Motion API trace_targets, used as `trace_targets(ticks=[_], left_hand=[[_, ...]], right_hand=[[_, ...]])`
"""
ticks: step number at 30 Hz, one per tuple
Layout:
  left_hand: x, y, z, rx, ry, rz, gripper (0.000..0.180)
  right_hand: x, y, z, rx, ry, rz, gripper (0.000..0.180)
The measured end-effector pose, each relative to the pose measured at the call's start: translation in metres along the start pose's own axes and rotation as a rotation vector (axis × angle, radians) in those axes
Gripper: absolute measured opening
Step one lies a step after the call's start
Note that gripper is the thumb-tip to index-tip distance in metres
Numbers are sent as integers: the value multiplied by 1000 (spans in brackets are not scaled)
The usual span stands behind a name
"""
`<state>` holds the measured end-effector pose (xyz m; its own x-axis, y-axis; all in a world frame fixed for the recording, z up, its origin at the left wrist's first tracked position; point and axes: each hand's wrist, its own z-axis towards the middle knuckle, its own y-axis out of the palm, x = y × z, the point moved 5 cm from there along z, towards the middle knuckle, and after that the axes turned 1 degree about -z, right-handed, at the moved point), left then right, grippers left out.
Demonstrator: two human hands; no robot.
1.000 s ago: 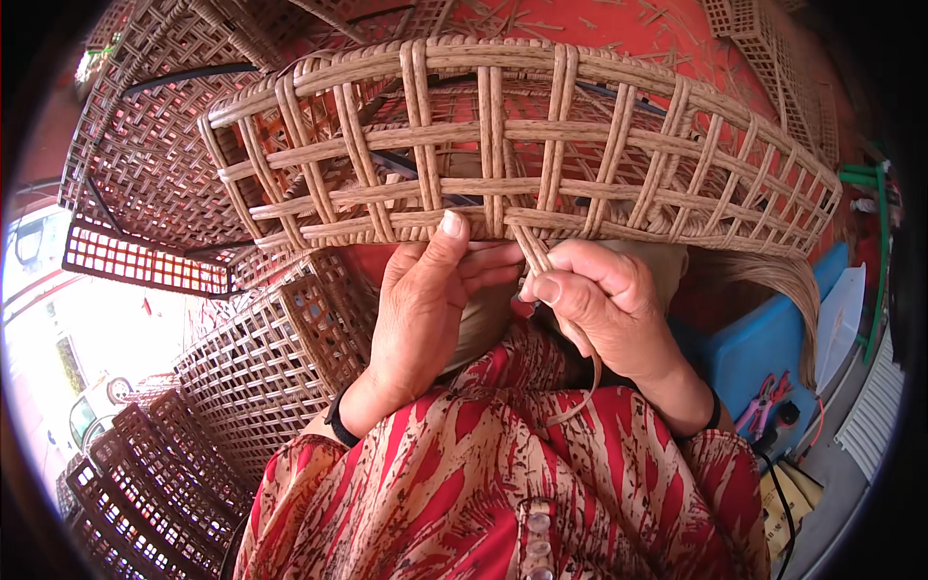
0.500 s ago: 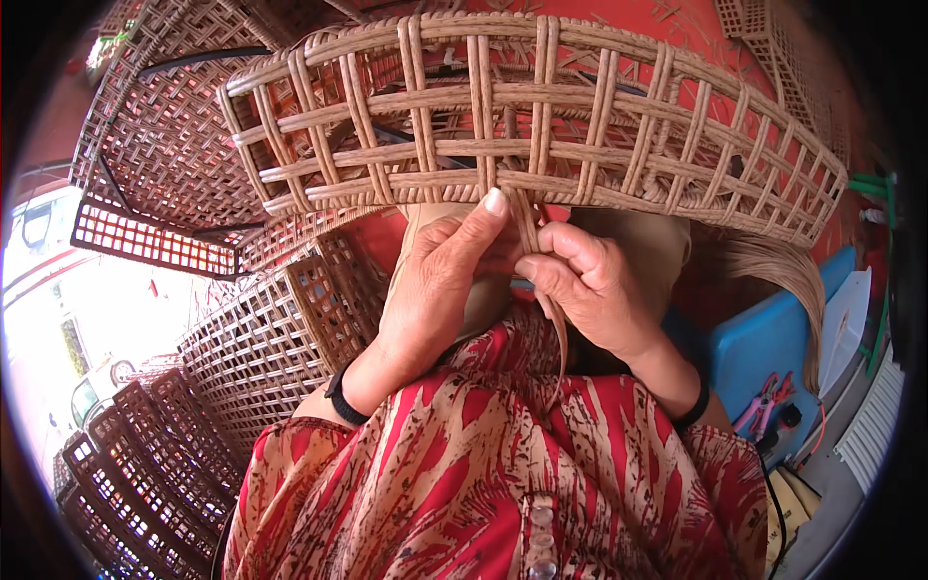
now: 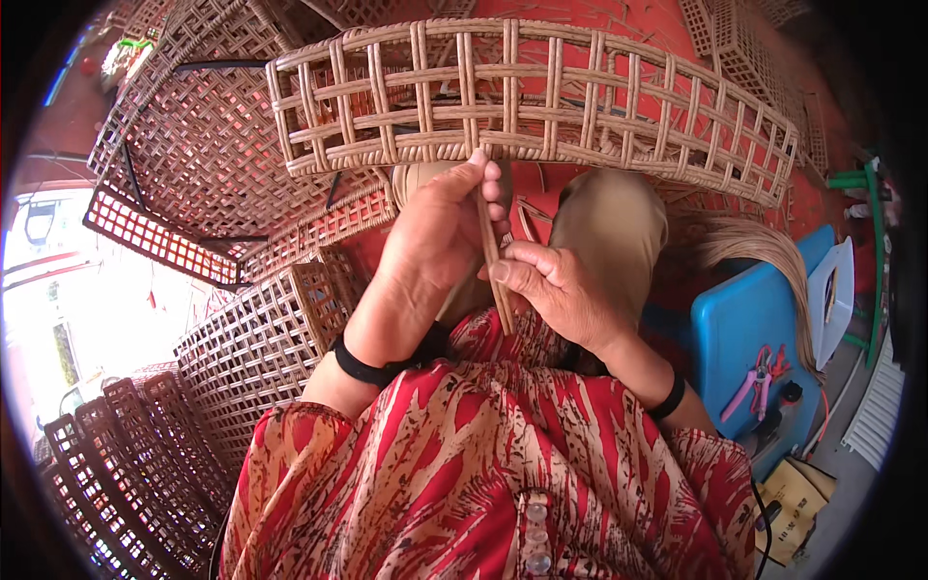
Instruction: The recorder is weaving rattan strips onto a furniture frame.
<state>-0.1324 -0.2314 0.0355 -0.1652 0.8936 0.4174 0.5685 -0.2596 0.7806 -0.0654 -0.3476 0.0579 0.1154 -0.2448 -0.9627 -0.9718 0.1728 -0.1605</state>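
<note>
A curved, open-lattice woven wicker frame in light brown spans the view in front of me. My left hand is at its lower wrapped edge, with the thumb tip pressed up against that edge and the fingers curled around a wicker strand. The flat brown strand hangs down from the edge toward my lap. Lower on the strand, my right hand pinches it between thumb and forefinger. The strand's free end pokes out below the right hand. My left fingers are partly hidden behind the hand.
Woven baskets are stacked at the left, with a large woven panel behind them. A blue stool on the right carries pink-handled pliers. A bundle of loose strands drapes over it. Scraps litter the red floor.
The wicker frame sits higher and its view has shifted. Both hands have moved a little left; the right hand is lower along the strand, which now runs straighter with a shorter tail.
</note>
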Motion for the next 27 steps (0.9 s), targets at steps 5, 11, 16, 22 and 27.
trace_targets(ticks=[5,11,16,22,27], left_hand=[[10,-6,5,-26,12,92,21],[1,-14,4,99,152,183,21],[-2,-22,15,133,229,246,21],[-3,-34,33,310,474,702,33],[-6,-40,38,269,490,559,19]], right_hand=[[6,3,-7,-2,71,15,17],[20,4,-21,-33,59,-120,14],[22,-12,-32,45,38,-112,15],[26,-75,-96,430,-117,-179,19],[39,-163,-209,1238,-78,-115,36]])
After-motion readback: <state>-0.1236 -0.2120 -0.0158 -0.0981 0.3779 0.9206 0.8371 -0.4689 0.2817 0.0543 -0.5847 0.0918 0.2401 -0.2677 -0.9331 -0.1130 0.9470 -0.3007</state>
